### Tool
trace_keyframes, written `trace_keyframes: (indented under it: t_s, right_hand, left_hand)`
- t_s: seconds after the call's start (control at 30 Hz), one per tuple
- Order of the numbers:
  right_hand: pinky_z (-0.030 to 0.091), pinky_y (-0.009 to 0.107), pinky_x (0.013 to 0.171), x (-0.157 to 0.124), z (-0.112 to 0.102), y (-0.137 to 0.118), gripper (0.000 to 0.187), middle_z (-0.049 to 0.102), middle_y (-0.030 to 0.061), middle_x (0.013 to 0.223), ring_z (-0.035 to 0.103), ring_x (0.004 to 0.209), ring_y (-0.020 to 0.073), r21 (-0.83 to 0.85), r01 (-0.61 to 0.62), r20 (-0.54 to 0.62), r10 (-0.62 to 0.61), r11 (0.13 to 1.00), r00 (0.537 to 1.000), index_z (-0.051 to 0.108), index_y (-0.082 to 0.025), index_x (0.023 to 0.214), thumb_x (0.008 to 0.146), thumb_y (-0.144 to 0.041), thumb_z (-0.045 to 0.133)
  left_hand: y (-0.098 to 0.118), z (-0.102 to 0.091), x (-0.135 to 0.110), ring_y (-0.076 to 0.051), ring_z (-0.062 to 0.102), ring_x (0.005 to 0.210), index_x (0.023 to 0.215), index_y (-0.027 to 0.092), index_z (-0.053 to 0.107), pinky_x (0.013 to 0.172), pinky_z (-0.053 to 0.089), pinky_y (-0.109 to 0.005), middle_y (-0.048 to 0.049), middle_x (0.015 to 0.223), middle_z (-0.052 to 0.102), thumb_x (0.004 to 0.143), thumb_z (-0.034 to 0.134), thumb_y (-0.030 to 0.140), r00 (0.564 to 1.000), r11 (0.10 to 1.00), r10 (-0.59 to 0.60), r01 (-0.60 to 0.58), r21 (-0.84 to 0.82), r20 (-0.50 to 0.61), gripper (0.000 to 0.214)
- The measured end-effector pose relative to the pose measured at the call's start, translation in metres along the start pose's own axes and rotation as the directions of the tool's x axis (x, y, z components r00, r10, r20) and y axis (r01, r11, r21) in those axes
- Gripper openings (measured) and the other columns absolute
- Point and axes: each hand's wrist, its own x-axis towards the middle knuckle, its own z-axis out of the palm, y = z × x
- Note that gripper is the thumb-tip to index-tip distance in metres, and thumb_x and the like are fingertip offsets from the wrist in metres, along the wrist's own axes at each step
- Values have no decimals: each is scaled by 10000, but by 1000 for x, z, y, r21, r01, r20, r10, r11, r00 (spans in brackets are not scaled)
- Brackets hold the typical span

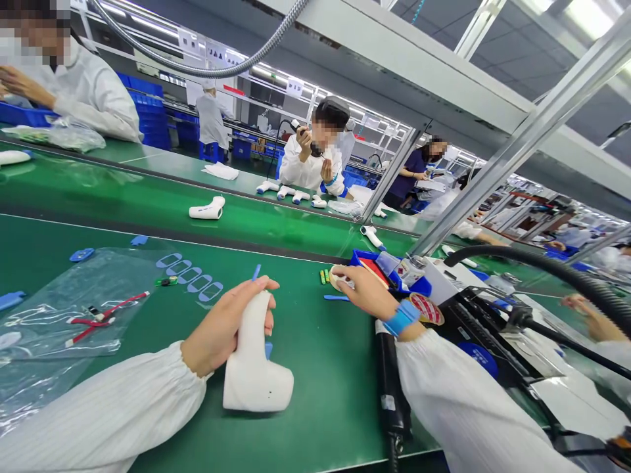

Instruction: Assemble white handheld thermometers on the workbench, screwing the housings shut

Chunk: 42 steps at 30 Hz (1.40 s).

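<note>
My left hand (224,325) is wrapped round the handle of a white thermometer housing (254,364), whose wide end rests on the green mat (320,368). My right hand (362,289) reaches to the right, fingers curled on a small roll of tape (338,279) beside a blue parts tray (419,284). A blue wristband (403,317) sits on that wrist. Both sleeves are white.
A clear plastic bag (73,309) with red-wired parts lies at left, beside a row of blue oval pieces (190,274). A black electric screwdriver (389,387) lies under my right forearm. White housings (207,210) ride the belt. Other workers sit opposite; a black hose (552,269) arcs at right.
</note>
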Motion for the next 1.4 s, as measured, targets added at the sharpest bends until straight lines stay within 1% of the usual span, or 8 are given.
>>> trace_keyframes:
  t_s: [0.1,0.23,0.6,0.93,1.07,1.2,1.33,1.4]
  right_hand:
    - [453,422,907,51,21,2,270,577,86,1147,547,1052,215,-49,-61,96,66,997,993,537,-148,1146,893,-242,529]
    - [499,411,816,83,42,8,282,566,75,1124,580,959,203,-90,-138,233,155,986,960,543,-156,1122,885,-309,552]
    - [493,408,824,73,35,-13,274,563,72,1129,574,965,201,2,-215,332,202,977,921,544,-165,1120,888,-310,546]
    - [523,321,692,70,42,-14,175,611,34,934,602,772,141,380,-315,346,183,870,920,583,-135,980,883,-278,558]
    - [498,262,680,57,20,-38,128,605,13,834,588,730,111,660,-194,180,98,725,979,559,-134,975,856,-180,564]
    - [482,238,662,34,-8,-77,205,603,2,822,581,731,102,864,-32,29,13,502,999,539,-179,1019,841,-281,556]
    - [467,246,624,18,-12,-107,253,596,-10,740,571,680,108,991,4,7,-84,136,996,590,-175,880,706,-323,698]
    - [461,247,603,13,-9,-115,279,593,-19,712,568,651,108,995,-25,35,-108,94,993,572,-176,861,677,-319,726]
  left_hand:
    - [-5,-4,2,-106,534,539,968,207,569,507,465,-249,19,726,548,818,561,447,999,999,-35,36,-25,27,283]
    - [-7,-5,2,-104,521,525,945,209,569,496,457,-242,19,716,547,815,566,456,999,999,-41,42,-28,16,279]
    - [-8,-3,0,-90,506,496,813,191,545,488,433,-210,27,653,546,791,603,451,997,996,-72,72,-57,4,267]
    - [-10,-3,1,-100,508,455,824,193,546,455,424,-223,26,629,555,802,562,486,998,997,-54,56,-53,37,294]
    - [-11,-3,1,-106,498,424,804,198,531,439,419,-234,26,591,552,820,521,485,996,995,-51,57,-80,79,288]
    - [-14,-3,1,-110,505,405,795,205,513,425,414,-234,22,595,570,820,507,494,990,994,-48,60,-86,135,291]
    - [-18,-4,1,-109,520,404,766,177,533,421,425,-229,9,587,577,817,515,484,986,997,-37,47,-64,160,312]
    - [-19,-4,2,-106,524,402,731,157,541,419,434,-227,0,582,579,810,527,483,985,998,-26,35,-50,172,336]
